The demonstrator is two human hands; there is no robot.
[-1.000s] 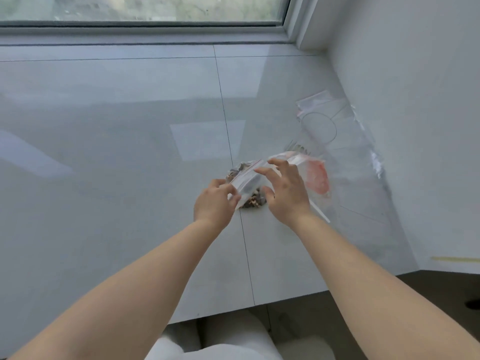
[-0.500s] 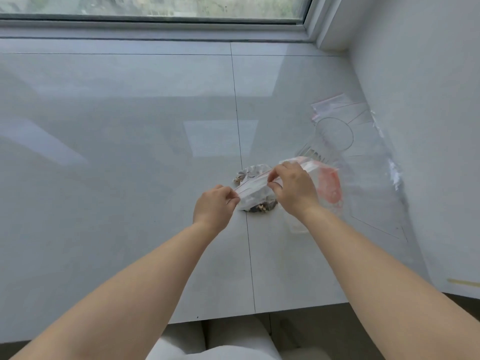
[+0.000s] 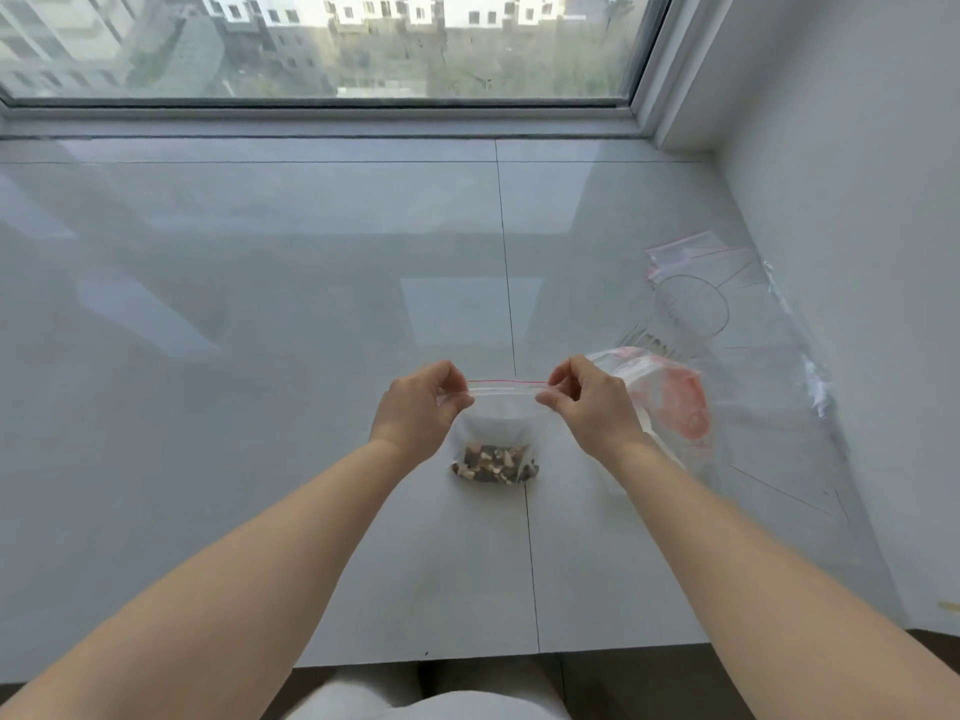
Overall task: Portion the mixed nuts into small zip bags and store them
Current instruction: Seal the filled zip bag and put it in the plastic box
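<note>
From the head camera, looking down over a pale tiled sill (image 3: 260,407) below a window (image 3: 322,44), the person holds a small zip bag (image 3: 501,423) up by its top edge. The left hand (image 3: 421,410) pinches the bag's left top corner between thumb and curled fingers; the right hand (image 3: 589,402) pinches the right top corner the same way. Between the two hands the zip strip, with its thin red line, is stretched straight and level. The bag hangs below it, clear and slack, and the mixed nuts (image 3: 493,467) sit bunched at its bottom, just above or resting on the sill; I cannot tell which. The bag is near the front edge of the sill, roughly over a tile joint.

Just right of the right hand lies a crumpled clear bag with an orange-red patch (image 3: 675,402), partly hidden behind that hand. Farther right and back, beside the white wall (image 3: 857,252), a pile of flat clear zip bags (image 3: 727,314) with red lines lies spread on the sill. At the near bottom, pale trousers (image 3: 431,704) show.
</note>
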